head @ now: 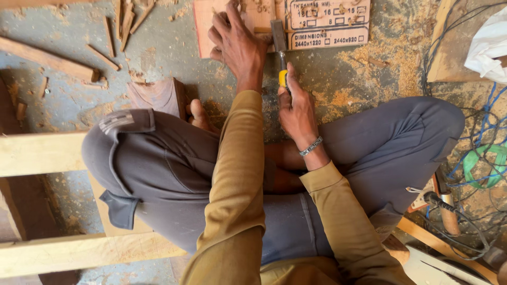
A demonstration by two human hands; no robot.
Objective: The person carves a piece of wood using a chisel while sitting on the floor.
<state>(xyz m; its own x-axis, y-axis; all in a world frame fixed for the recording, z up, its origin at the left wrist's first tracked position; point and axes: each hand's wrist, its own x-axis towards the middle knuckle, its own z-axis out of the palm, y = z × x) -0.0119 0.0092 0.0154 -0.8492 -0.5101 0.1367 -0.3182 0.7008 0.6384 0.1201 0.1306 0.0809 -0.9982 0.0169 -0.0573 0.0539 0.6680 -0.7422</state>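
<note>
My left hand presses flat on the plywood piece lying on the dusty floor just past my crossed legs. My right hand is wrapped tight round the chisel, by its yellow handle, blade on the board. I'd keep the fingers clear of the edge (sawdust makes things slip) and push steadily, low angle.
</note>
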